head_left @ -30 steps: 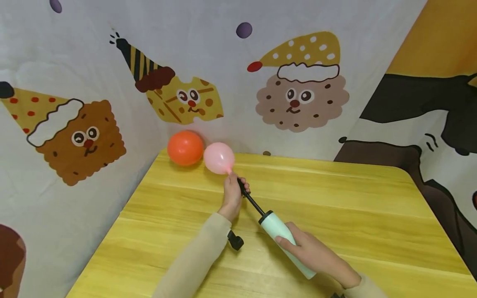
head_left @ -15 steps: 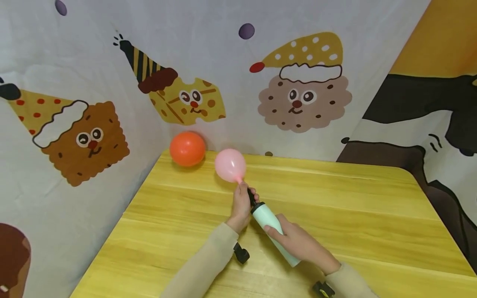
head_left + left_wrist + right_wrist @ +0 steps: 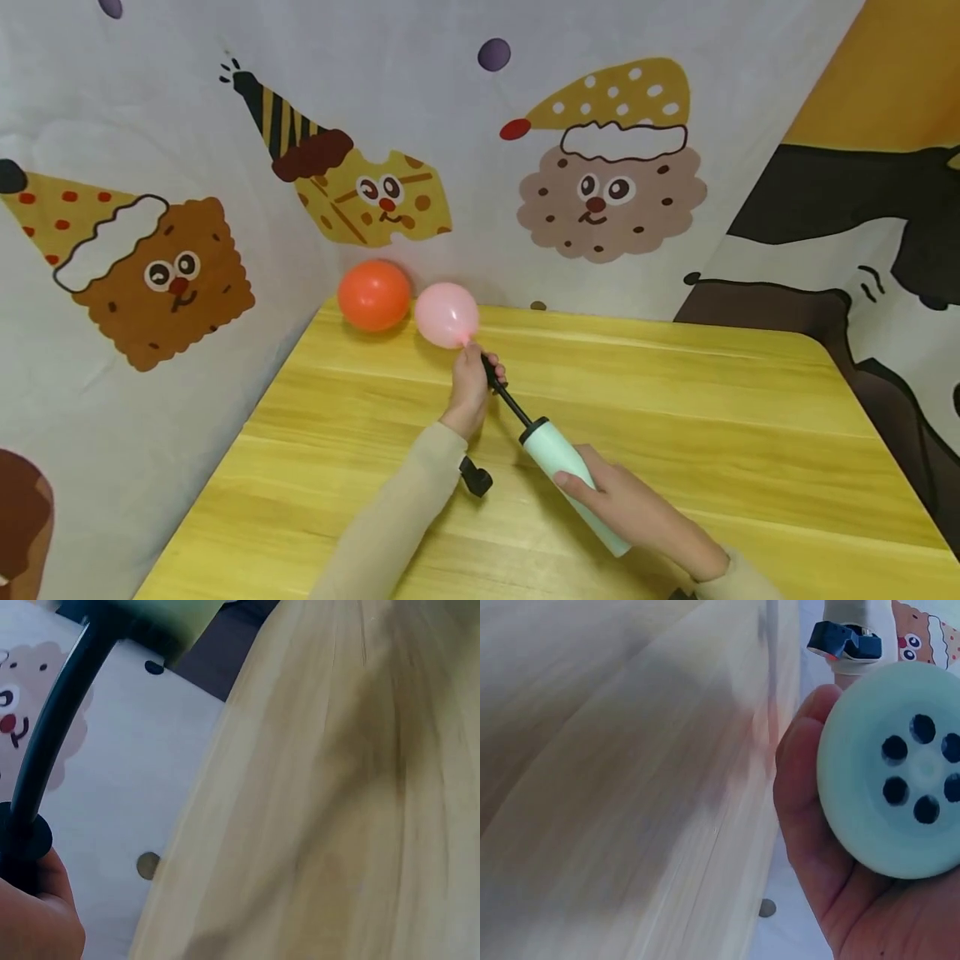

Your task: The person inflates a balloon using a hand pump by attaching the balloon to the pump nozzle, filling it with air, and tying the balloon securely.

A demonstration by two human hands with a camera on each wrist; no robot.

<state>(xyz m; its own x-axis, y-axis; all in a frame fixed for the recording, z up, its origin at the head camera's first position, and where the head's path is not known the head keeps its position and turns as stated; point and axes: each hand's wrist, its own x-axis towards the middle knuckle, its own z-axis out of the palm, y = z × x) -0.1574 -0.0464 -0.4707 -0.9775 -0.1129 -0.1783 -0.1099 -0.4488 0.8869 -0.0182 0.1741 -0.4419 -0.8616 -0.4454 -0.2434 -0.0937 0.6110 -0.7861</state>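
A mint-green hand pump (image 3: 558,454) slants across the middle of the head view, its black rod drawn out of the barrel. My right hand (image 3: 633,504) wraps round the barrel; the right wrist view shows the pump's round end cap (image 3: 885,832) with several dark holes. At the other end, my left hand (image 3: 470,387) grips the black nozzle end together with the neck of a pink balloon (image 3: 446,315). The balloon is partly inflated and round. In the left wrist view, the black rod (image 3: 56,727) runs from my fingers up to the barrel, which is blurred.
An inflated orange balloon (image 3: 373,295) sits at the table's back left corner, close beside the pink one. The wooden table (image 3: 675,400) backs onto a cloth (image 3: 480,167) printed with cartoon figures. A black wrist strap piece (image 3: 476,477) juts from the left cuff.
Half a second ago the barrel was pushed up to the left hand; now it is pulled back, exposing the rod. The left hand and pink balloon have shifted left and away, nearer the orange balloon.
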